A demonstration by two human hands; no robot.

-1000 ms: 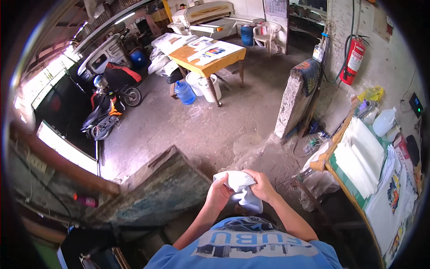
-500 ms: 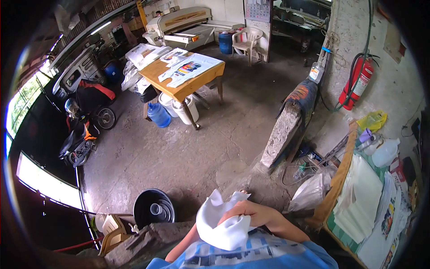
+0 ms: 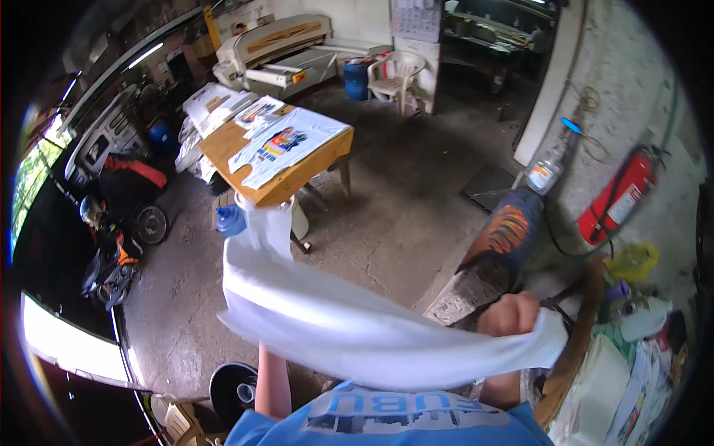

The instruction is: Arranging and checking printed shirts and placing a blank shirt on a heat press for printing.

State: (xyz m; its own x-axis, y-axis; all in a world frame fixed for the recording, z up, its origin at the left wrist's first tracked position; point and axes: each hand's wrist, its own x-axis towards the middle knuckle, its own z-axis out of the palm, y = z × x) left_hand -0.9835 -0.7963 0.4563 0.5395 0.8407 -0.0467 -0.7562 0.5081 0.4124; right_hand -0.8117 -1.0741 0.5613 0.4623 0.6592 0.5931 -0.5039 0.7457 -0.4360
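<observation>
White cloth [image 3: 335, 327] stretches mostly leftward from our right hand [image 3: 509, 315], fisted on its edge; left hand hidden behind, grip we cannot tell.

Wooden table [image 3: 222, 146] with printed white cloth pieces [image 3: 286, 143]

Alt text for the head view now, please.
A right hand grips one end of a white cloth spread across the foreground, hiding the left hand. Beyond are a wooden table with printed fabric and, at right, a red extinguisher.
</observation>
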